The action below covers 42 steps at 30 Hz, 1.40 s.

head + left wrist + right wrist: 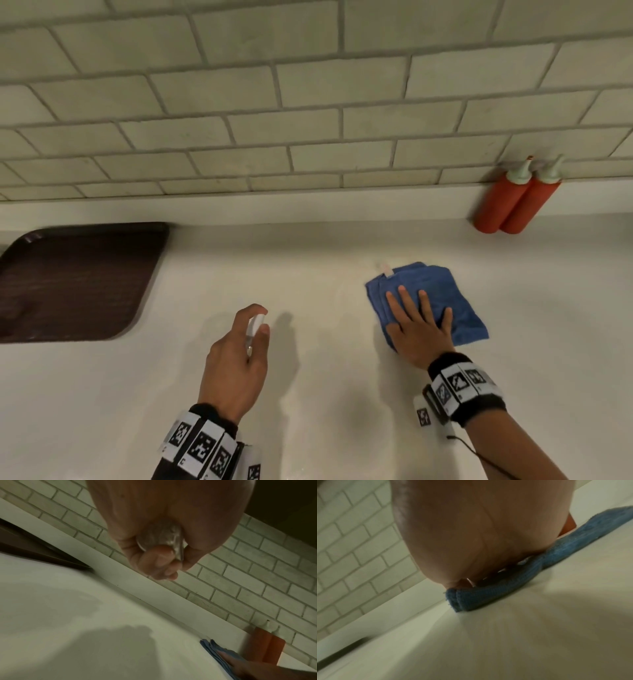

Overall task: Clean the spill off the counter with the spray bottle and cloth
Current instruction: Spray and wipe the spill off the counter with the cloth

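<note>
From the head view, the job looks to be in its wiping stage: the right hand (419, 327) lies flat on the folded blue cloth (442, 294), its fingers (406, 301) straight and spread, pressing the cloth onto the pale worktop (308, 394), while the left hand (236, 359) holds the small spray bottle (255, 325) upright above the surface, fingers curled round it and one fingertip on the white nozzle. No stain shows on the worktop, so I judge little is left beyond finishing the wipe and setting both things down. A dark tray (75, 281) sits far left and two red squeeze bottles (513, 202) stand against the tiled wall. The left wrist view shows the clear base of the spray bottle (161, 538) clamped in the curled fingers (159, 559), with the cloth (221, 654) well off to the right. The right wrist view is blurred, yet the palm seems to bear directly on the cloth (488, 599), touching it.
</note>
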Each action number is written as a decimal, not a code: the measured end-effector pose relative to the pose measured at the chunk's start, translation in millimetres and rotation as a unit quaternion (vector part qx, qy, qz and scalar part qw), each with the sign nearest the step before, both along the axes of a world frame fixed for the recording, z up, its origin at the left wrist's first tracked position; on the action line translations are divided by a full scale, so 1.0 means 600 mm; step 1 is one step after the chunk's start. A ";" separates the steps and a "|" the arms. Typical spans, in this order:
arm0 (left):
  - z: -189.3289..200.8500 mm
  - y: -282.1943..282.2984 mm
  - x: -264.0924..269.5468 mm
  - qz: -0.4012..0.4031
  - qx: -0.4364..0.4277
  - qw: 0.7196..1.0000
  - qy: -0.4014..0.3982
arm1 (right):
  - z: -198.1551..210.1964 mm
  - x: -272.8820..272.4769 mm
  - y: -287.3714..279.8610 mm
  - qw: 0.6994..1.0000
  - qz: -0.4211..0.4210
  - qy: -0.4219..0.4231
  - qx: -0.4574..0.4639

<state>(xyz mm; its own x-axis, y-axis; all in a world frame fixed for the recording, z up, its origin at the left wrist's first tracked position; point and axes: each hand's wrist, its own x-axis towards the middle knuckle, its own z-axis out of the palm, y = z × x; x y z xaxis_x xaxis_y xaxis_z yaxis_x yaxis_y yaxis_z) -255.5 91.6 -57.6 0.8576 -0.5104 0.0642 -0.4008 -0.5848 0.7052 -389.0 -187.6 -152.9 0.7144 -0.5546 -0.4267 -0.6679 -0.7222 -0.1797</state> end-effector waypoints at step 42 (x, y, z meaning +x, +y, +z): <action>0.002 0.090 0.154 0.007 -0.058 0.998 -0.008 | 0.026 0.331 0.078 0.997 0.079 0.019 0.000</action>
<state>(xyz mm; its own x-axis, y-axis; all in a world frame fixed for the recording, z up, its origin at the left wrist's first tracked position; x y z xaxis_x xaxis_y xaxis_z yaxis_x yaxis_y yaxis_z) -162.9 145.5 -56.7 0.8627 -0.4874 0.1351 -0.4048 -0.5051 0.7622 -190.3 -141.1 -137.2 0.7765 -0.4357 -0.4552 -0.5517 -0.8191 -0.1571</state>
